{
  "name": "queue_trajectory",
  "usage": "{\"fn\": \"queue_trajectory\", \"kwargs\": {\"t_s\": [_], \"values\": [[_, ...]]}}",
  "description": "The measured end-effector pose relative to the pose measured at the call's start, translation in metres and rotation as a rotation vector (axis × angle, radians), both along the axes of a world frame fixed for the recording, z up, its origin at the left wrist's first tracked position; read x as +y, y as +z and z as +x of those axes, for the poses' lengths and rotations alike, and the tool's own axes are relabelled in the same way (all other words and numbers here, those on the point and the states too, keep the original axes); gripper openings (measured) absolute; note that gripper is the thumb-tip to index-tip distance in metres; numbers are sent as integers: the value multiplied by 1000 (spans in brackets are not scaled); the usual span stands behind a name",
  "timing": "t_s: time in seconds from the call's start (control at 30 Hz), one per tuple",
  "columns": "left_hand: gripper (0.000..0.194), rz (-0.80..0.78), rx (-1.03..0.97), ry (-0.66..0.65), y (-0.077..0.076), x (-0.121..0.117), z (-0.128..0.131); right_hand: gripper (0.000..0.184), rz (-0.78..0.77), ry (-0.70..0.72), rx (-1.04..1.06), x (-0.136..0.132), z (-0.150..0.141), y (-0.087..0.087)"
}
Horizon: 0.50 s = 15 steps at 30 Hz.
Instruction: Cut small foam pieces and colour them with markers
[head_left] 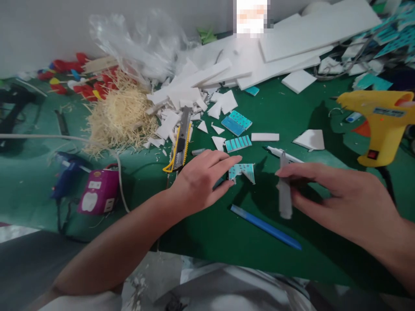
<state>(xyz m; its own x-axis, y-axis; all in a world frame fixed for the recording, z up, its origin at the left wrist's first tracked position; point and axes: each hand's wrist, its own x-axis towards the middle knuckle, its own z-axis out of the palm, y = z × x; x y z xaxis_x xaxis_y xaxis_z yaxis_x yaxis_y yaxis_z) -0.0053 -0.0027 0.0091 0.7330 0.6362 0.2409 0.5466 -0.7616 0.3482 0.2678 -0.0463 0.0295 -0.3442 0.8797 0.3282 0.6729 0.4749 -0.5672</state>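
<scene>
My right hand (350,198) pinches a narrow whitish strip (285,196) upright between thumb and fingertips, raised over the table. My left hand (202,179) is low over the table, palm down, thumb and fingers apart. Just past its fingertips is a small blue-patterned piece (246,170) with an angular notch; whether they touch I cannot tell. Behind the right fingers lies a white marker (279,152), partly hidden. A blue pen (267,227) rests between the hands, nearer to me. Beyond my left hand are a striped blue piece (238,144) and a yellow-black utility knife (182,142).
A yellow glue gun (379,121) stands at the right. On the left are a blue glue gun (69,175), a purple power adapter (100,191) and a white cable (119,172). White foam sheets (317,34), foam scraps and a heap of thin wooden sticks (123,114) fill the back.
</scene>
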Motion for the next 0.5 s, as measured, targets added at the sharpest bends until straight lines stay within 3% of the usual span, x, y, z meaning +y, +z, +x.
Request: {"fn": "queue_trajectory", "kwargs": {"t_s": [0.07,0.13,0.17,0.23,0.37,0.5], "values": [[35,-2,0,0,-1,0,0,18,-1,-60,88,-3,0,-1],[35,-4,-7,-2,-1,0,0,18,-98,-26,121,-5,-2,-1],[35,-7,-11,-2,-2,0,1,11,-76,-44,192,-5,-3,0],[35,-25,-12,1,-2,0,1,4,-179,-84,242,-6,-6,1],[36,-53,-6,3,-1,1,1,28,-388,-232,353,-4,-15,1],[35,-37,-15,-13,0,1,1,18,-468,-210,457,1,-20,-3]]}}
